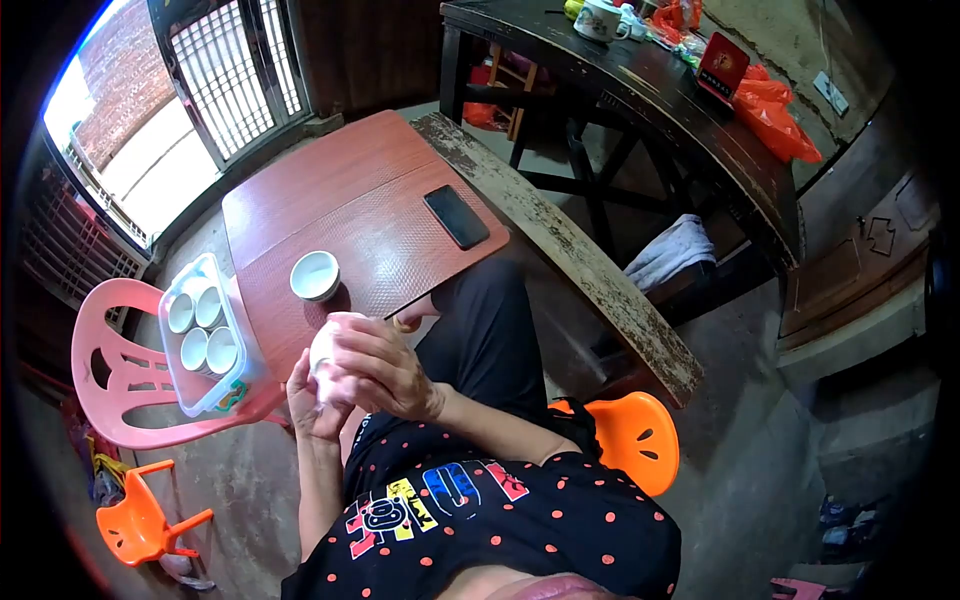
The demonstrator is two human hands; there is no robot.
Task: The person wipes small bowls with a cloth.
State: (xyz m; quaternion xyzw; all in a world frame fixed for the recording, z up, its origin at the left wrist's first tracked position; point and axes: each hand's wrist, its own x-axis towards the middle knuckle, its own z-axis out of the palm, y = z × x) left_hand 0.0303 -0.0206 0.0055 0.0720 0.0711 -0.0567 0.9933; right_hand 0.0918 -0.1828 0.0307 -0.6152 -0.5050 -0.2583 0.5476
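Holding hands: right hand (390,372) has its grip curled snugly round a pale thing (323,345); left hand (318,408) cups it too, fingers hiding much from me.
Pale thing: up by the bench (300,190), at its near edge.
White bowl (316,275): on the bench, near that edge.
Phone (456,216): on the bench's right side.
Tub of white cups (247,350): left of the bench, on a pink chair (88,340).

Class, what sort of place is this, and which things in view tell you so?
Most likely a room in a home: there is a worn wooden bench, a pink plastic chair, and a patterned mug on a dark wooden table.
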